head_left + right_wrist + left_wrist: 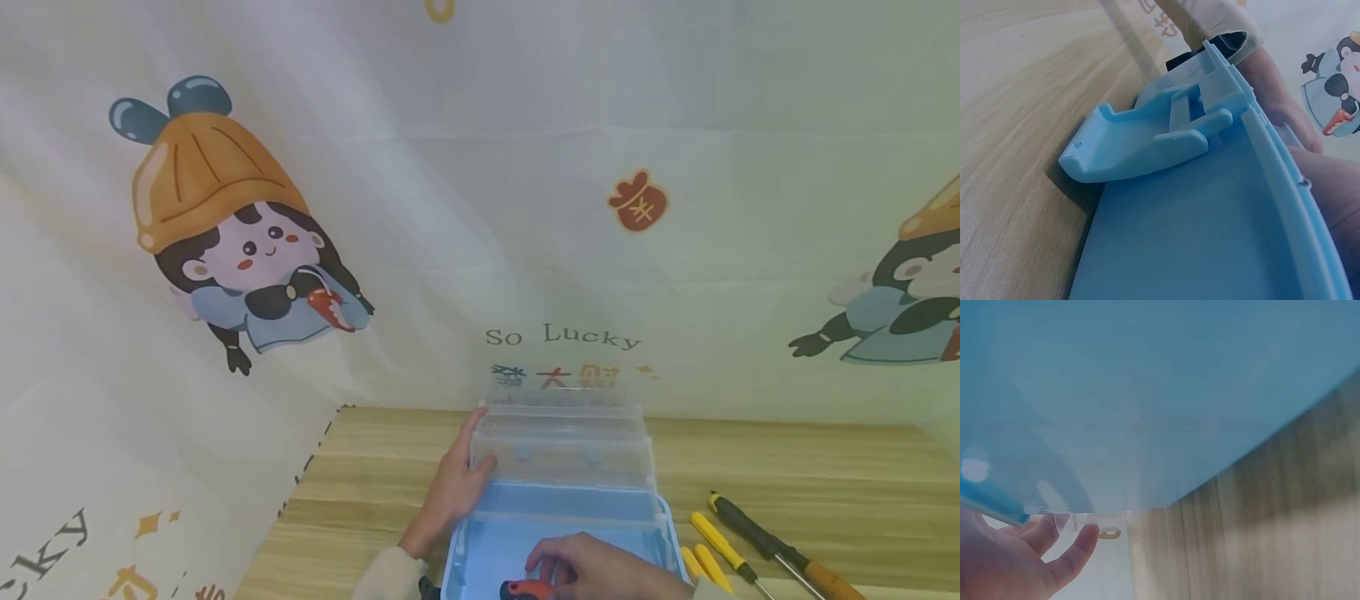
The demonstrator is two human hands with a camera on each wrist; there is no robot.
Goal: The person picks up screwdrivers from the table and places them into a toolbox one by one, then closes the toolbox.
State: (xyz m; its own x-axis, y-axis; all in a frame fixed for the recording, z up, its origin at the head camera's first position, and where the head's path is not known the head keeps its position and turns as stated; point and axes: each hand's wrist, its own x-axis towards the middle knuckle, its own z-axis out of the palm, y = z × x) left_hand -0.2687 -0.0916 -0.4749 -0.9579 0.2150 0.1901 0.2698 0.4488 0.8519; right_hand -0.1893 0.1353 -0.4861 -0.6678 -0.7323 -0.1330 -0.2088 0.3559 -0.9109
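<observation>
A light blue plastic box (pixel 450 562) stands on the table with its clear lid (pixel 562 458) raised at the back. My left hand (pixel 453 483) holds the lid's left edge, thumb in front and fingers behind. In the left wrist view the fingers (pixel 1075 556) reach past the box's blue side. Over the box's inside, my right hand (pixel 592 567) has curled fingers on a red-and-black object (pixel 528 590), partly cut off by the frame's lower edge. The right wrist view shows the box's blue front wall and a latch (pixel 1141 134) hanging outward from it.
To the right of the box lie a yellow-handled screwdriver (pixel 716 537), a pair of yellow handles (pixel 712 568) and a long black-handled tool (pixel 746 523) beside an orange-brown handle (pixel 831 581). A printed cloth (pixel 420 208) hangs behind the wooden table (pixel 375 467).
</observation>
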